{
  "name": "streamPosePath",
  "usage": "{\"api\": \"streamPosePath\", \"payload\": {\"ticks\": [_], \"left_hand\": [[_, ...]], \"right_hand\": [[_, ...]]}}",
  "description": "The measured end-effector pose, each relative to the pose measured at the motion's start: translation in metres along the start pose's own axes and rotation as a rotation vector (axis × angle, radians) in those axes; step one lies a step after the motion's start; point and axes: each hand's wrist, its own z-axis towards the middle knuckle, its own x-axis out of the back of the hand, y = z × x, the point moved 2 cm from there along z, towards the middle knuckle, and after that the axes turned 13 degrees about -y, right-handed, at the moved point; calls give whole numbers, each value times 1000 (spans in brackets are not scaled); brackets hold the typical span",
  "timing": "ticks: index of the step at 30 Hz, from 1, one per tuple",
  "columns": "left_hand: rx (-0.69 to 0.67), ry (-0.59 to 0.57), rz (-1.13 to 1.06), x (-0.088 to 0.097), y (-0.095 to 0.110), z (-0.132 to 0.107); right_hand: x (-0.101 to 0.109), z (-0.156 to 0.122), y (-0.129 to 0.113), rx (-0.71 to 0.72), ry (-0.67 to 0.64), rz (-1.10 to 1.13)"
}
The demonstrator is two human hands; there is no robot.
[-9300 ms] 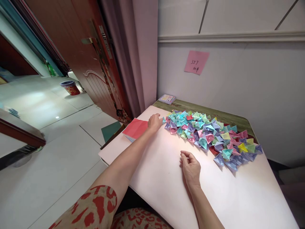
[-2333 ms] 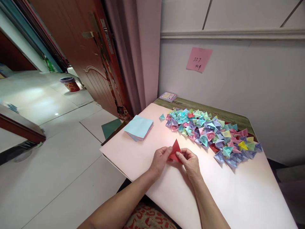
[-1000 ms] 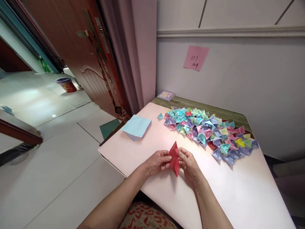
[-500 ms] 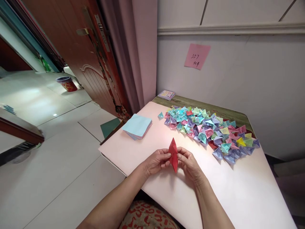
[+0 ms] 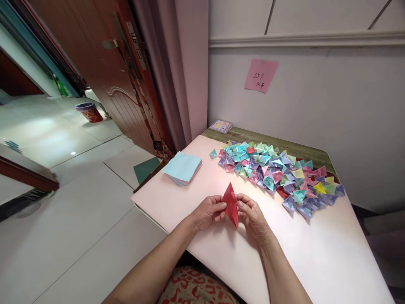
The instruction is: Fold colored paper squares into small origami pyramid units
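Pinches a red folded paper [image 5: 230, 204] from both sides, left hand [image 5: 207, 211] and right hand [image 5: 255, 216] each closed on it by thumb and fingertips; holds it point up over the near middle of the pale table top [image 5: 316, 253]; far right, a pile of folded paper pieces [image 5: 275, 171]; far left, a stack of paper squares [image 5: 183, 167], light blue on top, well apart from both hands.
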Motion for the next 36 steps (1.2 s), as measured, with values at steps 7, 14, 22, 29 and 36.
{"api": "streamPosePath", "payload": {"ticks": [7,14,22,29,36], "left_hand": [[1,-35,-46,-2,-2,-1],[22,-23,-72,-1,0,-1],[14,-31,-40,1,0,-1],[25,42,276,-3,6,-3],[88,7,525,-16,4,-5]], "right_hand": [[0,1,2,16,-12,-1],[-1,0,3,-16,-51,16],[-1,0,4,-15,-66,64],[8,2,1,0,-72,-168],[10,4,1,8,-46,-294]]}}
